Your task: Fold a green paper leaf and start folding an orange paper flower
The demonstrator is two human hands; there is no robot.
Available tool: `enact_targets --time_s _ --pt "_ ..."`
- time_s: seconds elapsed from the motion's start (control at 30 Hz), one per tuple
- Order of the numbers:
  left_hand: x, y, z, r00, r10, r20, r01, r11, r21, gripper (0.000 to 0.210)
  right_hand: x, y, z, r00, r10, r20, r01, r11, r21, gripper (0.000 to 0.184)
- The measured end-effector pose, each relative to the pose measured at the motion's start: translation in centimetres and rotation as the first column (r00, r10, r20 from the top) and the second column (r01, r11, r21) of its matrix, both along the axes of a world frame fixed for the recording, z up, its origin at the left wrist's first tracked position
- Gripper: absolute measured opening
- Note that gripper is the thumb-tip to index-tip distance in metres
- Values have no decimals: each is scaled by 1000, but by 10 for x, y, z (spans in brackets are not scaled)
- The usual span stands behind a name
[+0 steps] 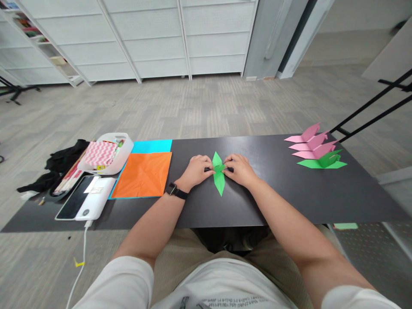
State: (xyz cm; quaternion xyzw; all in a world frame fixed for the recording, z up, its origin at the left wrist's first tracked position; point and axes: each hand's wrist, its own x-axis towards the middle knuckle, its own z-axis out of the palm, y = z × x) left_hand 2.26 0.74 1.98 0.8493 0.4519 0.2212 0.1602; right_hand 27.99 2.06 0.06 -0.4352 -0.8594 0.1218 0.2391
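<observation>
A folded green paper crane (pixel 219 179) lies near the middle of the dark table, its two long pointed ends running away from and toward me. My left hand (pixel 200 169) pinches its left side between thumb and fingers. On the opposite side my right hand (pixel 238 168) grips the paper the same way. The fingertips partly cover the middle of the fold. A black watch is on my left wrist. Over at the right stand several finished paper cranes: pink ones (pixel 311 143) in a row, with a green one (pixel 325 162) nearest me.
Orange paper sheets (pixel 143 175) lie over blue sheets (pixel 152 146) left of my hands. Farther left are a white basket (pixel 124 156), a phone (pixel 75 199), a white power bank (pixel 95 199) with a cable, and black cloth (pixel 66 154). The black tabletop (pixel 277 201) ends close to my lap.
</observation>
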Motion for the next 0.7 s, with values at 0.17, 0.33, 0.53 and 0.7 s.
enact_targets --time_s 0.17,0.33,0.53,0.7 --pt "0 0 -1 1000 10 -2 -10 1000 -2 12 0 -1 -1 1000 -3 15 3 1000 15 4" --pt "-2 -1 -6 1000 9 26 -9 1000 1 10 -3 -6 2 999 13 39 -15 999 40 3" --pt "-6 -3 -4 964 81 255 -100 993 63 21 8 -7 23 1000 21 7 -21 1000 -7 3" --pt "-9 -2 -3 947 143 287 -163 986 45 27 60 -16 65 967 -114 -227 129 990 53 9"
